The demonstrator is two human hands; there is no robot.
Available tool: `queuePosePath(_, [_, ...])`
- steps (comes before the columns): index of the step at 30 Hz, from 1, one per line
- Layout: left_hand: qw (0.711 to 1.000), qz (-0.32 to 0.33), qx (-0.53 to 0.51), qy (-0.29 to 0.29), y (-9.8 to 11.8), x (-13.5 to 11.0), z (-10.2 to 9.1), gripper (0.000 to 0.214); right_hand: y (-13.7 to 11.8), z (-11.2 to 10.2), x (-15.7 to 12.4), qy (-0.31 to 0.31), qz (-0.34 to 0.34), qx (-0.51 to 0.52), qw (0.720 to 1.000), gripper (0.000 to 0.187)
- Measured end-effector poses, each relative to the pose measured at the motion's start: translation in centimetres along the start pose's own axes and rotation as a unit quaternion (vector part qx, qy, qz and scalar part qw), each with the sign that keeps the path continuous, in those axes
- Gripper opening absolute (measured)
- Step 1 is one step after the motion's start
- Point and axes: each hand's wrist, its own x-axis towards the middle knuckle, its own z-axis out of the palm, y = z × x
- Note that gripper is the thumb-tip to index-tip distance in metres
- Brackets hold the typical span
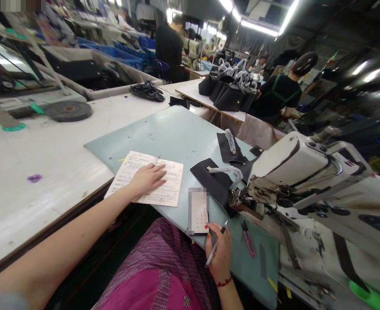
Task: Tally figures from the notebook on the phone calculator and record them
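My left hand [147, 178] lies flat, fingers stretched, on an open notebook [147, 178] with printed lines, on the pale green table top [177, 133]. My right hand [219, 249] is at the table's near edge, fingers curled round a pen [215, 245], with one fingertip touching the lower corner of a phone [198, 211] that lies flat beside the notebook. Black leather pieces [214, 183] with metal fittings and plastic-wrapped straps lie just beyond the phone, by the sewing machine.
A white industrial sewing machine [306, 172] fills the right side. Pink thread snips [248, 239] lie beside my right hand. Black handbags [230, 92] stand on a far table. A tape roll [69, 110] sits at the left. Other people work in the background.
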Motion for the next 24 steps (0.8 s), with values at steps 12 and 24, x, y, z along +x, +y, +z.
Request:
queuePosePath(12, [0.996,-0.082,-0.018,0.019,1.5,0.7,2.0,0.041,0.0,0.0,0.0,-0.009,-0.01,-0.002,1.0,0.035])
queuePosePath(24, [0.988,-0.152,-0.012,0.009,0.5,3.5,1.3,0.031,0.0,0.0,0.0,-0.004,-0.007,-0.015,1.0,0.033])
